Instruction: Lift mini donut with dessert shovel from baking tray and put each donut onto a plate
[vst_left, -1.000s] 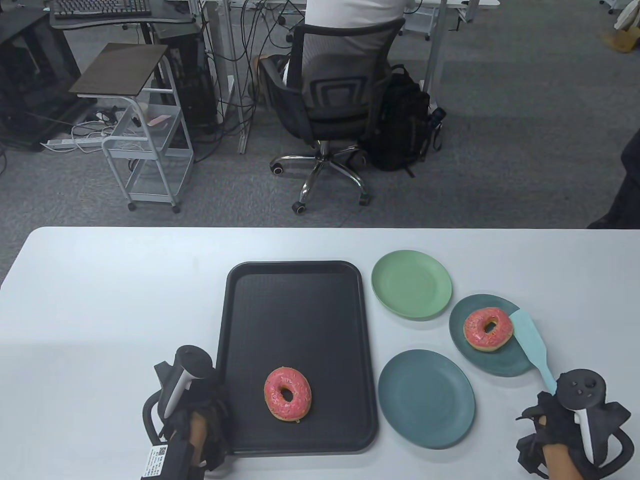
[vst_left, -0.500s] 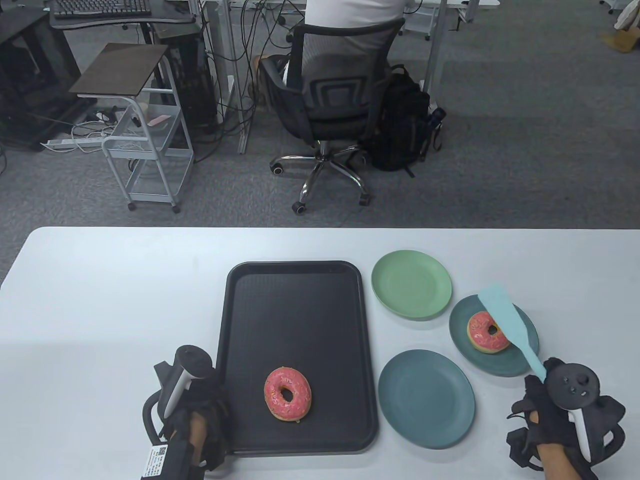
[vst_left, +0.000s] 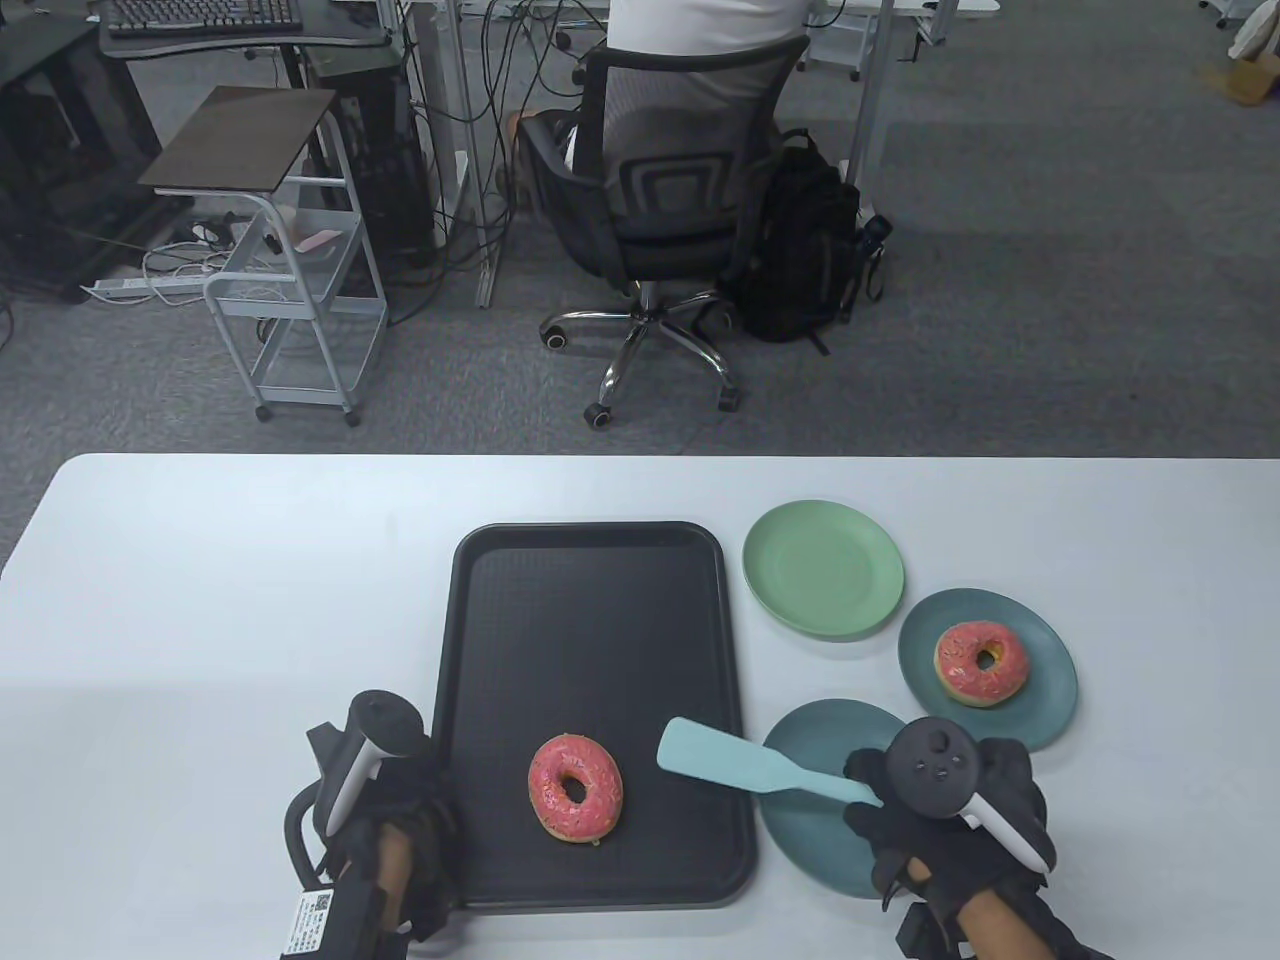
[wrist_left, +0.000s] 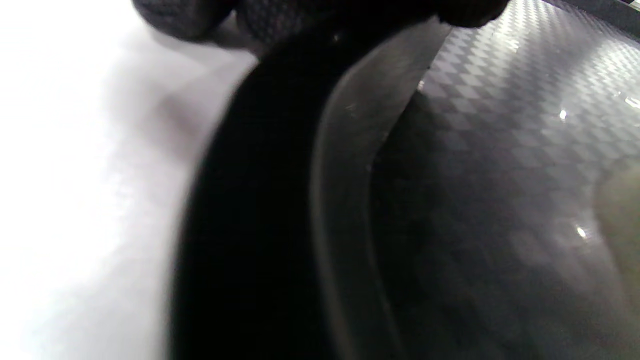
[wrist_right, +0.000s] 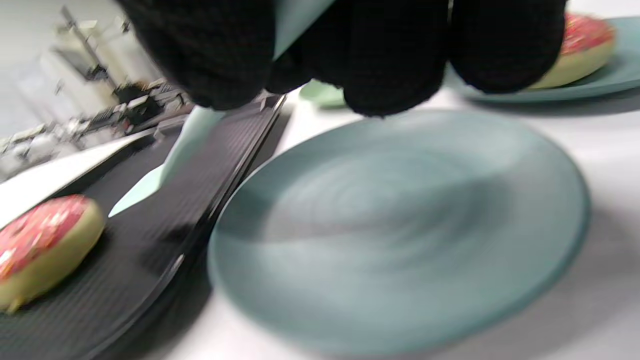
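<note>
A pink sprinkled donut (vst_left: 575, 787) (wrist_right: 40, 240) lies near the front of the black baking tray (vst_left: 590, 620). My right hand (vst_left: 935, 820) grips the handle of the light blue dessert shovel (vst_left: 745, 765) (wrist_right: 185, 145). Its blade hangs over the tray's right side, a short way right of that donut. A second donut (vst_left: 981, 662) (wrist_right: 575, 45) sits on the far right teal plate (vst_left: 1040, 700). Below my right hand lies an empty teal plate (vst_left: 800, 830) (wrist_right: 400, 225). My left hand (vst_left: 400, 830) holds the tray's left front rim (wrist_left: 345, 175), its fingers (wrist_left: 190, 17) over the edge.
An empty light green plate (vst_left: 822, 568) sits behind the two teal plates, right of the tray. Beyond the table's far edge a person sits in an office chair (vst_left: 660, 190), with a backpack (vst_left: 805, 250) beside it and a small cart (vst_left: 290, 270) to the left.
My right hand has carried the shovel from above the plated donut leftwards, over the empty teal plate, so the blade now reaches above the tray. The left hand and both donuts have stayed put.
</note>
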